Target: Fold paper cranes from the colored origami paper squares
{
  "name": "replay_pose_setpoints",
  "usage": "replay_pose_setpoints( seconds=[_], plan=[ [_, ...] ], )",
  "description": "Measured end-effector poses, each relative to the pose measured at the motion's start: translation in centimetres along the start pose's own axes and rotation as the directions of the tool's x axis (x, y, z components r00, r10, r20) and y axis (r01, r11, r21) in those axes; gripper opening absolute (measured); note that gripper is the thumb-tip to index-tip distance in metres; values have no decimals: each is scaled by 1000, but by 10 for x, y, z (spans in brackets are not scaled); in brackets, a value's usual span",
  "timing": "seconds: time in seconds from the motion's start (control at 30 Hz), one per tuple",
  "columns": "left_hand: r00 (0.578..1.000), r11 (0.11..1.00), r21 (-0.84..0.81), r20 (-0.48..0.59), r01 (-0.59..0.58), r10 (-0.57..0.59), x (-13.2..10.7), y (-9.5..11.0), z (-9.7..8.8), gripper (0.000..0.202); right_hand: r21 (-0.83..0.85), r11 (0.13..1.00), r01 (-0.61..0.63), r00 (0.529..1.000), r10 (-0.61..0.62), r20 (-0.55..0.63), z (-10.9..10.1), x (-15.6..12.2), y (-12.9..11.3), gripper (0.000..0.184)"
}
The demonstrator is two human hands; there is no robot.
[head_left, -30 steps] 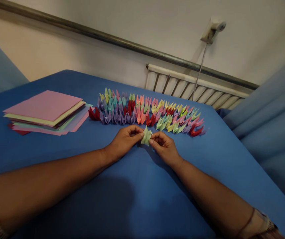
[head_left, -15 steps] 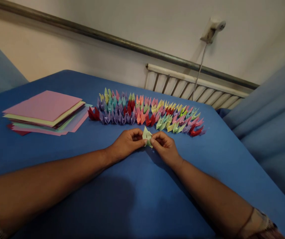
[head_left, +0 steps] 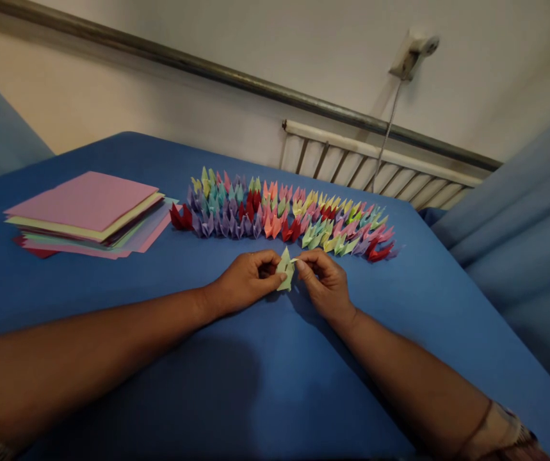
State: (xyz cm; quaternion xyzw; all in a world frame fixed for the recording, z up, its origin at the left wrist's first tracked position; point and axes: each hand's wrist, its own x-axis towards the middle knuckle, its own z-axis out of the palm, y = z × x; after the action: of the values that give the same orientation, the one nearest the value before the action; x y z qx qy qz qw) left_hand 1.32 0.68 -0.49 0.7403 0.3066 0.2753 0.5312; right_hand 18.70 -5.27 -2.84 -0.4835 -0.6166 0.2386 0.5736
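Observation:
A small pale green folded paper piece [head_left: 285,271] is held upright just above the blue surface, in front of rows of folded paper cranes [head_left: 271,211]. My left hand [head_left: 250,278] pinches its left side between thumb and fingers. At its upper right, my right hand [head_left: 325,282] has thumb and forefinger closed on a thin flap that sticks out sideways. The other fingers of both hands are curled. Behind them, the cranes stand close together in many colours: red, purple, teal, pink, yellow and green.
A stack of coloured paper sheets [head_left: 87,205], pink on top, lies on the left of the blue-covered table [head_left: 159,397]. Behind the table are a white radiator [head_left: 342,153] and a metal rail [head_left: 236,78] along the wall. A blue curtain [head_left: 519,250] hangs at the right.
My right hand has shifted slightly right and up, from the paper's lower right to its upper right flap, which now points outward. My left hand keeps its pinch on the paper.

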Motion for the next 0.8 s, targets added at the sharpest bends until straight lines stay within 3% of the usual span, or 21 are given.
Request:
replay_pose_setpoints(
  seconds=[0.2,0.33,0.43,0.67,0.8],
  plan=[
    [997,986,149,22,-71,69,-3,2,1,13,-13,1000,-4,1000,4,6,0,-2,0,10],
    [989,970,214,-67,-113,130,-2,1,0,10,22,996,-88,996,87,36,2,-4,0,12],
    [976,948,277,-104,-154,189,-1,1,-1,8,-1,997,-76,995,75,65,2,-5,-3,14],
    [954,858,437,5,-272,300,-5,3,-2,7,-10,996,-89,996,89,0,4,-3,-3,16],
    [962,891,377,-4,-252,274,-5,3,-1,11,48,997,-66,998,66,-9,5,-3,-2,16]
  ],
)
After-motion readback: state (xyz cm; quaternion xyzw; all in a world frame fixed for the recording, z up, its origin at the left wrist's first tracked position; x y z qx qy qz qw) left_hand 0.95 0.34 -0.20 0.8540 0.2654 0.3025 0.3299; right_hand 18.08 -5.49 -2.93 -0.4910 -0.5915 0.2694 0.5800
